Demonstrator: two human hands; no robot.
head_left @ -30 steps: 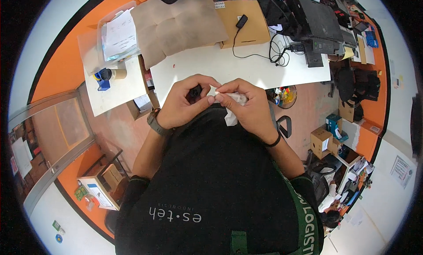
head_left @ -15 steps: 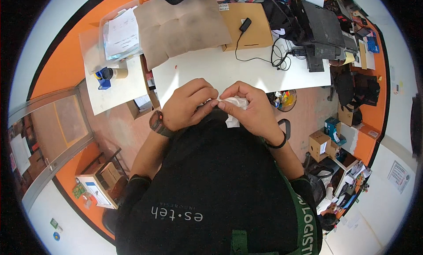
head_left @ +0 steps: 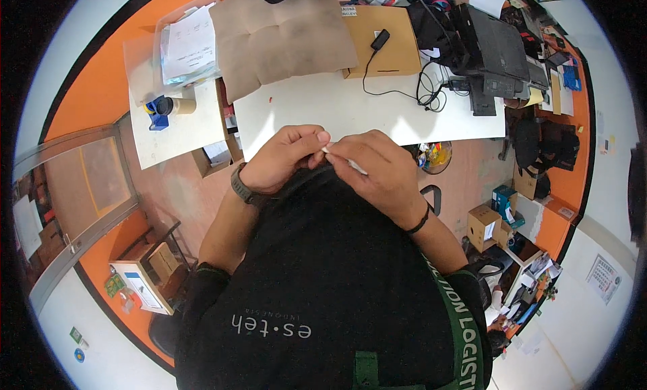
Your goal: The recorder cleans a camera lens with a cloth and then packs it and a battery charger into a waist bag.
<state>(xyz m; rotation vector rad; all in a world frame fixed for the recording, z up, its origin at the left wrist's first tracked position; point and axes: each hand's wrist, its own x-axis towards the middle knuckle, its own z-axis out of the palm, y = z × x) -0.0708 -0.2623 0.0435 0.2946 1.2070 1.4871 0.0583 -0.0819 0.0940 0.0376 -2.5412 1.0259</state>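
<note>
Left hand: the left hand [head_left: 282, 162], with a dark strapped watch [head_left: 241, 183] worn at the wrist, is curled, thumb and fingers drawn together; whether anything is gripped cannot be told.
Right hand: the right hand [head_left: 383, 178] is closed in a pinch on a thin white piece of soft-looking material [head_left: 358, 167].
White piece: it is held in the air before the black short-sleeved shirt [head_left: 323, 275]; a sliver is seen between the right fingers, and a small white tip where both hands meet.
Step in hand: fine fingertip work on the white piece, it is judged, done with both hands together.
Next move: a steady right pinch and precise left fingertips seem called for, since little of the piece is exposed.
White table: beyond the hands, a smooth white tabletop [head_left: 303, 104] is topped by a beige tufted fabric cushion [head_left: 283, 43] and a brown cardboard box [head_left: 401, 56].
</note>
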